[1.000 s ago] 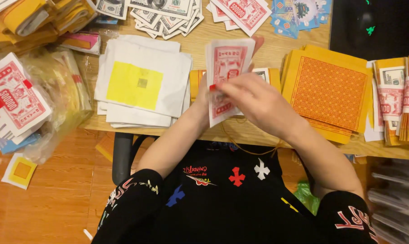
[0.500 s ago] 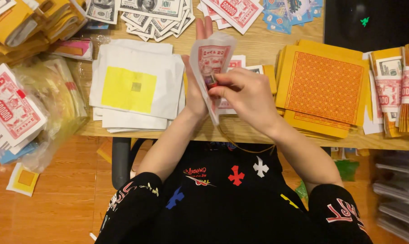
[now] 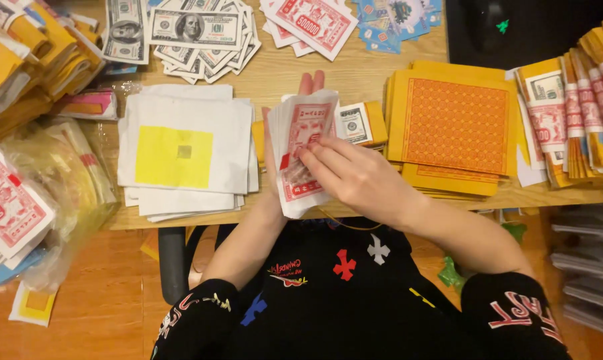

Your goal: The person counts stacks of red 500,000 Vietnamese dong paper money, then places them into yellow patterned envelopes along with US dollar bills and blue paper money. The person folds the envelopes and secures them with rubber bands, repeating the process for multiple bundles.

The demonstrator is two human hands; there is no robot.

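Right hand [image 3: 355,177]: fingers curled over the face of a stack of red-and-white paper notes [image 3: 306,143], fingertips pressing near its middle, thumb hidden behind. Closed on the stack, as far as I can see.

Left hand [image 3: 295,100]: mostly hidden behind the same stack; only the fingertips show above its top edge and part of the palm edge down the left side. It cups the stack from the back, so I log it as gripping the notes too.

The stack is held upright and slightly fanned above the near edge of the table [image 3: 328,73], in front of the person's chest, clear of the surface.

Handling judgement: thin printed paper, light, floppy, sheets likely to slide on one another. Best held across the short width, thumb on one face and fingers on the other, near the middle; a corner pinch would let the pile splay or shed sheets.

Outward, on the table:
- Left of the hands, a pile of white sheets with a yellow square [image 3: 181,150].
- Just right of the stack, a small banded bundle of notes [image 3: 358,123].
- Further right, orange-patterned yellow sheets [image 3: 456,123], then banded bundles [image 3: 575,113] at the edge.
- Far side: loose green-grey banknote-style paper [image 3: 188,30] and more red notes [image 3: 311,23].
- Far left: a clear plastic bag [image 3: 55,193] of red notes hanging off the table.
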